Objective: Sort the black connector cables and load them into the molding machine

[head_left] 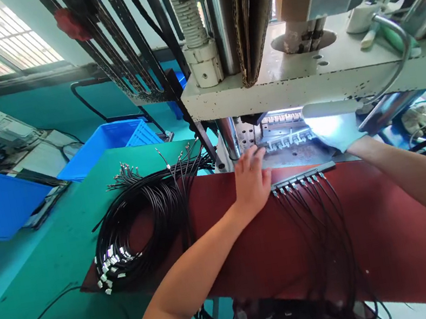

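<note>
Above both hands the big press [305, 77] is seen, its cream upper plate hanging over an open, lit mould bed [287, 138]. Under the forearms a dark red mat [395, 237] is spread, and beyond it, to the left of the left hand, the green table [48, 254] is laid with a large coil of black cables [143, 232], metal ends bunched at its near edge. Just right of the left hand, between the two hands, a black holder bar [302, 175] is lying on the mat with a row of cable ends seated in it, the cables trailing back toward the body. The left hand [250, 180] is spread flat, fingers apart, tips touching the mould edge, nothing gripped. The right hand [333, 127], in a white glove, is pushed into the lit opening; its grip cannot be told through the glare. The step in hand is judged to be loading the mould. Next, careful seating of the bar in the bed is called for.
</note>
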The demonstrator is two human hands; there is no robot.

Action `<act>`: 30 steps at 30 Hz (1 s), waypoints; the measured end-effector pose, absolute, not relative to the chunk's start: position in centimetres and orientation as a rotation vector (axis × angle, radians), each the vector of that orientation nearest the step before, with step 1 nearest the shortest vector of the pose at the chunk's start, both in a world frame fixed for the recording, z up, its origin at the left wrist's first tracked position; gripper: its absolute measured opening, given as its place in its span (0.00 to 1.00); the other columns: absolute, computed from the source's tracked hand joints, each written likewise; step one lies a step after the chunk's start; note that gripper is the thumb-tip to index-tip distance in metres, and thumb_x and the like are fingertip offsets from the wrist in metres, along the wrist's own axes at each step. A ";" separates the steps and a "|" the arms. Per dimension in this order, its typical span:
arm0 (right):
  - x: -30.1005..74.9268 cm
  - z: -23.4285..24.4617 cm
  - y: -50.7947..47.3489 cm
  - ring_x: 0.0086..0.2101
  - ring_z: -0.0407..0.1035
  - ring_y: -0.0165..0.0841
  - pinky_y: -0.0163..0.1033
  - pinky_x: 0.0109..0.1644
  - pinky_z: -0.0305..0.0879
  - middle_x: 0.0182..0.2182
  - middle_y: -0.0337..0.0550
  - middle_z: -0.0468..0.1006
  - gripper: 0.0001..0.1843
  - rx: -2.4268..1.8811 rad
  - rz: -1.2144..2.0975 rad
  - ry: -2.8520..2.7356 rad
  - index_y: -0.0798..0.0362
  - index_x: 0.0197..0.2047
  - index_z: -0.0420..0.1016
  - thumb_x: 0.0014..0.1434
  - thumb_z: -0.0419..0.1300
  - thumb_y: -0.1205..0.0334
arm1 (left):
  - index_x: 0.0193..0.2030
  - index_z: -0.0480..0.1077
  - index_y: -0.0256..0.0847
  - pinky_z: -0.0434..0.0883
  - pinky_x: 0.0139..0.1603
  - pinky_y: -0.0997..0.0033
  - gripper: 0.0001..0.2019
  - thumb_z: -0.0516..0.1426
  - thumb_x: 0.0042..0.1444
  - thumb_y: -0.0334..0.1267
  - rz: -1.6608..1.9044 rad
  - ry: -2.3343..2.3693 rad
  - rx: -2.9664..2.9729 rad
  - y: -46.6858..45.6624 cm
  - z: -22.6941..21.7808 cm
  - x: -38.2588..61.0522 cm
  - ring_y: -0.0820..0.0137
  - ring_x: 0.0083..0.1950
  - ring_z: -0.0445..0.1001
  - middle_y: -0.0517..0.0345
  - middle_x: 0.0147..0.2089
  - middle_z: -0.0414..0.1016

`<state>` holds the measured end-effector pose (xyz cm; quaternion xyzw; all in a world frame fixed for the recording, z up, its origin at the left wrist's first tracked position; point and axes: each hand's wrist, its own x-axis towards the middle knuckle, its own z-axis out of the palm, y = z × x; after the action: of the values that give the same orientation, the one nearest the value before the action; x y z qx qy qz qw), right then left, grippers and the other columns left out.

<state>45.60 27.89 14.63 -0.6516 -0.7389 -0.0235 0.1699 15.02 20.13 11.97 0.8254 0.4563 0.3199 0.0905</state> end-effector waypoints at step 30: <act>38.2 16.5 20.0 0.48 0.69 0.36 0.41 0.56 0.63 0.44 0.48 0.77 0.18 -1.385 0.204 -1.993 0.55 0.43 0.77 0.70 0.49 0.55 | 0.56 0.75 0.41 0.63 0.64 0.60 0.16 0.53 0.65 0.36 0.762 1.194 2.499 25.0 8.1 12.8 0.64 0.53 0.67 0.51 0.49 0.70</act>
<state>38.23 20.02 16.47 -0.5337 -0.7679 0.0785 0.3456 12.81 25.01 8.08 0.8621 0.4118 0.2631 0.1343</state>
